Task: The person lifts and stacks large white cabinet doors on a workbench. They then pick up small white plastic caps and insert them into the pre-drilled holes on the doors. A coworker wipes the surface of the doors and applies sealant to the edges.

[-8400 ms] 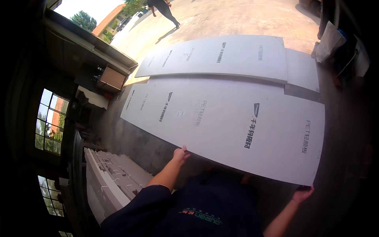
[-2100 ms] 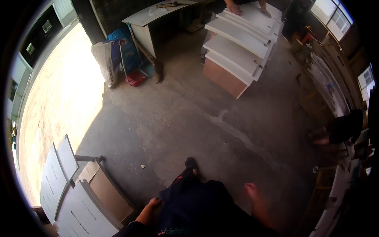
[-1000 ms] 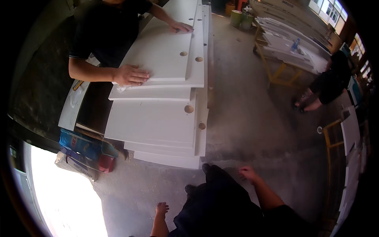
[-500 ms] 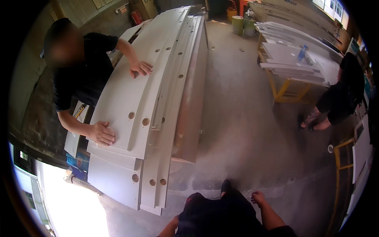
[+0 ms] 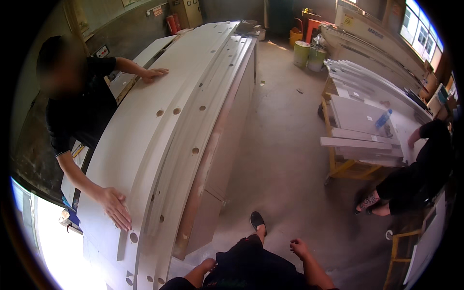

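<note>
Gone from the grey board they touched earlier, both hands hang apart: left hand (image 5: 209,264) against dark clothing (image 5: 251,263), grip unclear; right hand (image 5: 299,248) loosely open. White panels (image 5: 140,140) lie near, untouched by either, at eleven o'clock from the left.

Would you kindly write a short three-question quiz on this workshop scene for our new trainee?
1. True or false: the camera wearer's right hand is touching the white panels.

2. How many of the hands of the co-worker beside those panels rest on them? (a) none (b) one (c) two

3. Fill in the colour: the bottle on the yellow-framed stand is ____.

Key: 1 false; 2 (c); 3 blue.
</note>
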The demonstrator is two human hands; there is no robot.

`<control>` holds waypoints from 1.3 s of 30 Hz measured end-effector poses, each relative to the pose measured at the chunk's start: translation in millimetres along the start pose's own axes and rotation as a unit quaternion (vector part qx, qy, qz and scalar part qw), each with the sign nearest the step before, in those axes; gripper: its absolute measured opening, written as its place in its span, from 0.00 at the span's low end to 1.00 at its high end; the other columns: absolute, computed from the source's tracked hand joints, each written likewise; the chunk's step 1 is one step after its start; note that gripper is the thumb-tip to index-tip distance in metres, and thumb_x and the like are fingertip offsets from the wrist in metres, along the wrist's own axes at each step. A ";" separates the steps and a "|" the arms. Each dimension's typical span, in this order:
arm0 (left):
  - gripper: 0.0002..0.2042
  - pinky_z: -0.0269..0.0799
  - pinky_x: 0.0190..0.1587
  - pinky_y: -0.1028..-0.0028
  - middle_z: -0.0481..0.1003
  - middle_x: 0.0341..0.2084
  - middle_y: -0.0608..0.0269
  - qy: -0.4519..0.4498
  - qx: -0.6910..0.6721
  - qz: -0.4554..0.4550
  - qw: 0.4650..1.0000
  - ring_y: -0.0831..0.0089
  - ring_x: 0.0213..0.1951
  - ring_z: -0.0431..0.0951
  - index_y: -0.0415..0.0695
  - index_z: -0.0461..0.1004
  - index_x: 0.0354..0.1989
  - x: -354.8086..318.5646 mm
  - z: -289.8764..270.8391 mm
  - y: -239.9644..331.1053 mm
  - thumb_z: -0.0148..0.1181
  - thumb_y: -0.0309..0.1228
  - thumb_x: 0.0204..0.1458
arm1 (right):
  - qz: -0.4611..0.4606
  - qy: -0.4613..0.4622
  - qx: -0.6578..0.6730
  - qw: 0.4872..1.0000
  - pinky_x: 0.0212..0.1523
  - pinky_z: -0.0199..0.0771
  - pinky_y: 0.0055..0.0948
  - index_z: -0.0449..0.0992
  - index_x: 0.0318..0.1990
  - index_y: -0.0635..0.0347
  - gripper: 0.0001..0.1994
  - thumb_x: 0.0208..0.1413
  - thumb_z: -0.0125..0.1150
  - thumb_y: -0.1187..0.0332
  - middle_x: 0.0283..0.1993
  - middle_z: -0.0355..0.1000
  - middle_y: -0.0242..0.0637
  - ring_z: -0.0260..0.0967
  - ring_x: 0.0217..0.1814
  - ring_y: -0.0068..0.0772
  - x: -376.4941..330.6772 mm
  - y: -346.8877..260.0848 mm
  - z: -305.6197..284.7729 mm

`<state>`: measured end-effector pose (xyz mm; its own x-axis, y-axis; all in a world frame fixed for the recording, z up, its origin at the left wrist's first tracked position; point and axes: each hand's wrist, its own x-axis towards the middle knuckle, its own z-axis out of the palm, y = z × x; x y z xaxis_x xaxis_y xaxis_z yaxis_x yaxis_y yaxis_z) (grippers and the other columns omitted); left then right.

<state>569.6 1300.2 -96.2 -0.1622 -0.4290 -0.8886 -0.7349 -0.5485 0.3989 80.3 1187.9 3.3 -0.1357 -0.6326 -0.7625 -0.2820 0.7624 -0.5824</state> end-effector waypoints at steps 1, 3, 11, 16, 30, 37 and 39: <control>0.13 0.76 0.31 0.68 0.78 0.32 0.52 0.013 -0.091 -0.044 0.995 0.64 0.33 0.79 0.43 0.79 0.37 3.1 -21.2 42.2 0.60 0.35 0.45 | 0.002 -0.003 -0.031 1.000 0.30 0.71 0.28 0.72 0.45 0.62 0.13 0.53 0.54 0.70 0.34 0.73 0.38 0.71 0.29 0.29 11.8 -11.0 -9.0; 0.11 0.76 0.31 0.65 0.78 0.31 0.55 -0.022 -0.250 -0.092 0.964 0.61 0.33 0.79 0.44 0.79 0.36 54.2 -57.7 73.0 0.57 0.35 0.48 | 0.006 0.000 -0.031 1.000 0.31 0.71 0.27 0.72 0.46 0.62 0.13 0.53 0.54 0.70 0.35 0.74 0.38 0.71 0.30 0.28 18.6 -40.4 -37.9; 0.14 0.70 0.32 0.74 0.75 0.34 0.60 0.098 -0.316 0.103 0.938 0.74 0.31 0.75 0.41 0.69 0.44 88.5 -278.9 401.1 0.50 0.38 0.58 | -0.048 0.054 0.127 0.989 0.34 0.71 0.24 0.73 0.46 0.65 0.13 0.52 0.56 0.72 0.35 0.73 0.36 0.71 0.32 0.26 90.2 -248.1 -96.2; 0.13 0.71 0.34 0.75 0.75 0.33 0.60 0.109 -0.349 0.072 0.928 0.74 0.30 0.74 0.40 0.70 0.43 161.6 -324.9 430.1 0.53 0.37 0.57 | -0.140 -0.025 0.091 0.986 0.34 0.70 0.23 0.73 0.44 0.64 0.12 0.53 0.57 0.71 0.34 0.72 0.34 0.69 0.34 0.23 189.9 -367.9 -110.8; 0.17 0.73 0.41 0.62 0.77 0.35 0.56 0.127 -0.555 -0.052 0.820 0.62 0.38 0.77 0.40 0.74 0.44 262.1 -433.0 514.0 0.57 0.39 0.52 | -0.362 -0.142 -0.003 0.921 0.42 0.70 0.24 0.73 0.45 0.63 0.12 0.55 0.57 0.70 0.36 0.72 0.34 0.68 0.38 0.24 428.8 -830.1 -137.6; 0.13 0.76 0.39 0.63 0.77 0.30 0.56 0.082 -0.642 -0.017 0.762 0.61 0.30 0.78 0.39 0.76 0.38 438.8 -571.4 627.8 0.55 0.36 0.54 | -0.286 -0.174 -0.112 0.936 0.42 0.70 0.25 0.73 0.47 0.63 0.13 0.54 0.58 0.68 0.37 0.73 0.36 0.69 0.37 0.24 578.7 -911.8 -155.9; 0.15 0.75 0.39 0.63 0.77 0.31 0.54 -0.055 -0.746 0.035 0.663 0.60 0.30 0.78 0.40 0.75 0.37 493.3 -611.0 664.5 0.56 0.40 0.52 | -0.268 -0.193 -0.112 0.937 0.42 0.70 0.24 0.73 0.47 0.63 0.13 0.55 0.57 0.70 0.37 0.73 0.35 0.69 0.37 0.24 599.4 -954.7 -180.6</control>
<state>403.6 285.6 -131.2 -0.2691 -0.4806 -0.8346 0.7318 -0.6655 0.1473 96.7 56.3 153.3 0.4244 -0.7875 -0.4468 -0.4085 0.2738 -0.8707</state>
